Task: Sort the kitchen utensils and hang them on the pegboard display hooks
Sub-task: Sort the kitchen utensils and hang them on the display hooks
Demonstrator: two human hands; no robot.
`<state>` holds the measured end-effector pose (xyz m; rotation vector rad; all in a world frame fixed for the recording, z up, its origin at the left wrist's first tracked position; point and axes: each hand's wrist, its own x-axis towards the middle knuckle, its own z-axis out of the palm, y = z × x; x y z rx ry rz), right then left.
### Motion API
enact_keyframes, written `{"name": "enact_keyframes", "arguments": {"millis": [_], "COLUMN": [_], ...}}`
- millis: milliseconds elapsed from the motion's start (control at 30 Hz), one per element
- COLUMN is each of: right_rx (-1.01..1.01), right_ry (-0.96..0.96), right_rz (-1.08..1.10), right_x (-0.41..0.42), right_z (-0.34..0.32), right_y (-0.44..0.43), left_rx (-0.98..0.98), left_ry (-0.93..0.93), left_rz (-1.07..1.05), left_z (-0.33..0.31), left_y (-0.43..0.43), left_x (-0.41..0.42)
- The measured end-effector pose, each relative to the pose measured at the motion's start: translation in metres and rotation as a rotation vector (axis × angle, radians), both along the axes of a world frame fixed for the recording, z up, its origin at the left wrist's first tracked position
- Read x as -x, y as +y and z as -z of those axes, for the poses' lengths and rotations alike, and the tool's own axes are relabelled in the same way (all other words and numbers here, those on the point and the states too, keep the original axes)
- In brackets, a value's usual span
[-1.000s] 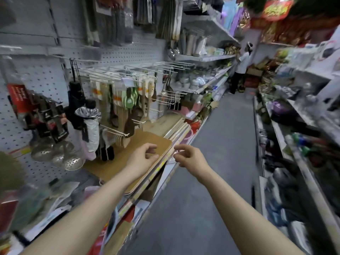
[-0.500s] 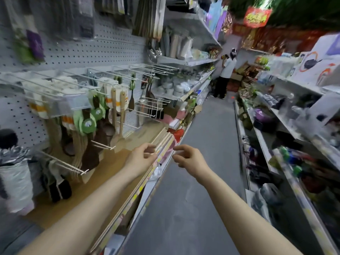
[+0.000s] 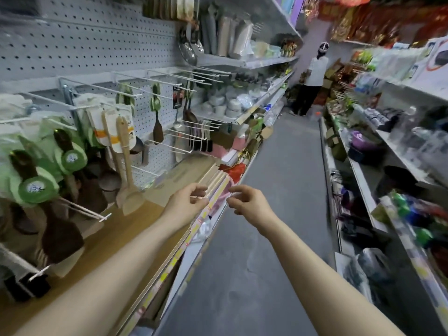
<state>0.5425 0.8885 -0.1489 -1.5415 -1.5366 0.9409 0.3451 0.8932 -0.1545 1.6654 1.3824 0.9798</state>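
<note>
1. A pegboard (image 3: 97, 44) with wire hooks (image 3: 211, 73) rose behind the wooden shelf (image 3: 116, 229). A person (image 3: 311, 76) stood at the aisle's far end.
2. The left hand (image 3: 186, 202) hovered over the shelf's front edge, the right hand (image 3: 247, 204) just beside it over the aisle. The fingers of both were loosely curled and held nothing.
3. Two pale wooden spatulas (image 3: 127, 166) hung near the shelf's back edge.

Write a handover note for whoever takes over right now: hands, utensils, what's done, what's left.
Left hand and right hand: both empty, fingers loosely curled, near the shelf edge.
Utensils: pale wooden spatulas and green-tagged dark spatulas hang on pegboard hooks.
Done: those are hung.
Left: upper hooks stand bare; no loose utensil clearly visible, so find the next one.
</note>
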Motion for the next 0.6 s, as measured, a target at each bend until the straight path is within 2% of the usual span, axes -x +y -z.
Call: {"name": "enact_keyframes", "arguments": {"millis": [200,333,600], "right_rx": [-0.006,-0.026,-0.012], "right_ry": [0.012,0.003,0.006], "right_rz": [-0.121,-0.192,-0.422], "right_x": [-0.053,-0.077,-0.039], "right_z": [-0.012,-0.018,-0.017], "right_y": [0.08,0.131,0.203], "left_rx": [-0.038,-0.068,-0.103], "left_ry": [0.008,-0.049,-0.004], "left_rz": [-0.073,-0.156,-0.393], "left_z": [-0.007,-0.009,-0.013], "left_y": [0.066,0.097,0.12], "left_x": [-0.055,-0.082,-0.055]}}
